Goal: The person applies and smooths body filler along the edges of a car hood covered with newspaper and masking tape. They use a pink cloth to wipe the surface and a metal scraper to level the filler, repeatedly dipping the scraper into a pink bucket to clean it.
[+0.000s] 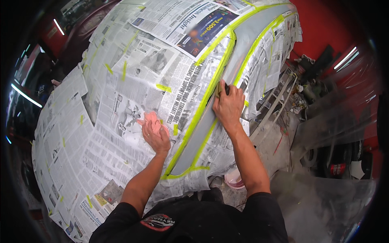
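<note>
A car body covered in newspaper [154, 85] fills the middle, with a long bare grey strip [188, 152] running up it between lines of yellow-green masking tape [190, 131]. My right hand [229, 104] presses on this strip about halfway along. Its fingers are bent round a small dark pad [226, 89], mostly hidden under them, so its exact kind does not show. To the left, my left hand [156, 135] leans on the newspaper with its fingers over a crumpled pink cloth [150, 120]. The cloth bulges out between and beyond the fingers.
Past the car's right side lie metal rails [275, 101] and scattered debris [298, 99] on the concrete floor [267, 152]. A pale, round container [235, 179] stands by the car's near end. Hazy plastic sheeting [324, 198] spreads at the lower right, before a red wall [344, 28].
</note>
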`<state>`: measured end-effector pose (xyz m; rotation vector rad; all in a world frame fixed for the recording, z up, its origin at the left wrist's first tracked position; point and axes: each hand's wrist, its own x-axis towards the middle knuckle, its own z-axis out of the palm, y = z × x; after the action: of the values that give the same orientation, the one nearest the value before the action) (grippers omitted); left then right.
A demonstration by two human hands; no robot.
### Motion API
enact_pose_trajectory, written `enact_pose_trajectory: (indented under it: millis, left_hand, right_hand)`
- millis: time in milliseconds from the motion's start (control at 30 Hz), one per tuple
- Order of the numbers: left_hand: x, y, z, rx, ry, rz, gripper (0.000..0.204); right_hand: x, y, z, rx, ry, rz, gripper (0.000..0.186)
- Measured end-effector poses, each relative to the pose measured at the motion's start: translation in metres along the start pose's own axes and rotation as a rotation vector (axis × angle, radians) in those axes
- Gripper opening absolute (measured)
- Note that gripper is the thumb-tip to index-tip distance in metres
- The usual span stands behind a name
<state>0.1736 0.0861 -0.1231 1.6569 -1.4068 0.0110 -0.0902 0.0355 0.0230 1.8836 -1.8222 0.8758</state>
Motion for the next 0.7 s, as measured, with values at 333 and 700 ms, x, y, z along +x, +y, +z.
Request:
enact_pose_trajectory:
  millis: [333, 700]
  left_hand:
    - [-0.001, 0.005, 0.0, 0.013, 0.032, 0.018, 0.054]
    - [0.005, -0.003, -0.018, 0.22, -0.042, 0.044, 0.042]
  right_hand:
    - [-0.008, 0.015, -0.014, 0.026, 0.009, -0.107, 0.052]
    - [-0.182, 0.05, -0.102, 0.271, -0.294, 0.1, 0.053]
